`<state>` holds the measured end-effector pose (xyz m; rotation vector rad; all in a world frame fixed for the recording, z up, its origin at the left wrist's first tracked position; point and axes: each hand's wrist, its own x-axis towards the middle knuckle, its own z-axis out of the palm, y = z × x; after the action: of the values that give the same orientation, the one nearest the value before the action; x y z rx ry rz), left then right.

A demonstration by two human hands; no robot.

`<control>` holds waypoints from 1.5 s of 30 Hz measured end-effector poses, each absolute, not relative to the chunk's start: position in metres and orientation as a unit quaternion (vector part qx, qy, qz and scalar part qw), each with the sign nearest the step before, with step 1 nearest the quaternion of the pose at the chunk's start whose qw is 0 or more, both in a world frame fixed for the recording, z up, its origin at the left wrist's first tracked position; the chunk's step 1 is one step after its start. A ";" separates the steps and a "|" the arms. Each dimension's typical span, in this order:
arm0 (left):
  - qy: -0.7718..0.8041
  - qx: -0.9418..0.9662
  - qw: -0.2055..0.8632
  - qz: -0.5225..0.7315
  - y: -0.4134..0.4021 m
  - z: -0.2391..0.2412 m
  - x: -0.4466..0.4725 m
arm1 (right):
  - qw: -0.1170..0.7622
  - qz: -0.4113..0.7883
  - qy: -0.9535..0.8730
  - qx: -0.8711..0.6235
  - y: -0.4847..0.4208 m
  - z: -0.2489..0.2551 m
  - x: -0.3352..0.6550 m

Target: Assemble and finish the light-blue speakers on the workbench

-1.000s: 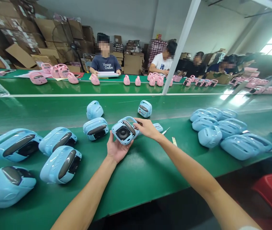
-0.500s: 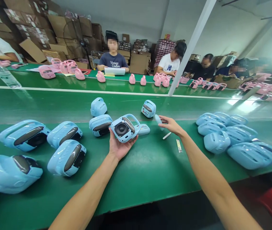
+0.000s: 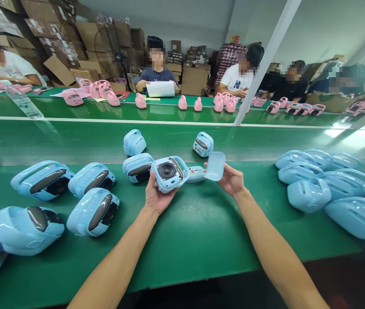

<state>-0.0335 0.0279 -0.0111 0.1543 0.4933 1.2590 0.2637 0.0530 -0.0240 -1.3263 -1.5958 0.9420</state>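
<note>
Head view: left hand (image 3: 159, 197) cups a small blue speaker (image 3: 169, 173) from below, fingers and thumb gripping its lower edge, round black cone (image 3: 167, 170) facing up and toward the near side. Right hand (image 3: 232, 178) pinches a pale translucent cover (image 3: 216, 166) by its edge, held up just right of the speaker and apart from it. Progress, judged from this: cover is off and in hand, speaker face bare; nothing is fitted over the cone yet, so closing it up looks undone. Between the hands, a bit farther back, a printed blue piece (image 3: 196, 174) lies on the green table (image 3: 189, 249). Left side: more blue speakers (image 3: 92, 212), some showing dark open fronts, so likely at a similar stage. Far side: one printed speaker (image 3: 203, 144) and one plain speaker (image 3: 134, 142) stand on the table. Right side: cluster of blue housings (image 3: 309, 195), fronts turned away, can't tell their state. Farther still, pink speakers (image 3: 72, 97) line the far bench, where co-workers (image 3: 157, 77) sit.
</note>
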 end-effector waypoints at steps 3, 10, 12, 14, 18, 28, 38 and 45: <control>0.241 0.050 0.766 0.594 0.030 -0.010 -0.033 | 0.383 0.194 -0.669 -0.606 0.059 -0.026 0.286; 0.266 0.037 0.746 0.609 0.028 0.001 -0.027 | 0.281 0.105 -0.702 -0.646 0.062 -0.031 0.304; 0.269 0.037 0.735 0.622 0.027 0.005 -0.026 | 0.258 0.098 -0.726 -0.630 0.063 -0.027 0.293; 0.266 0.043 0.723 0.636 0.026 0.008 -0.025 | 0.234 0.098 -0.766 -0.590 0.066 -0.021 0.276; 0.256 0.057 0.715 0.648 0.027 0.009 -0.027 | 0.162 0.100 -0.851 -0.490 0.074 -0.003 0.226; 0.236 0.046 0.722 0.649 0.031 0.002 -0.031 | -0.033 0.031 -0.905 -0.424 0.073 0.017 0.187; 0.244 0.062 0.719 0.647 0.035 0.008 -0.039 | -0.066 -0.002 -0.897 -0.437 0.076 0.021 0.182; 0.227 0.072 0.723 0.649 0.037 0.000 -0.044 | -0.075 -0.020 -0.893 -0.443 0.077 0.019 0.177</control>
<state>-0.0439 0.0375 0.0001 0.1591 0.5005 1.4321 0.1771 0.0770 0.0194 -1.4638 -2.9483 -0.0673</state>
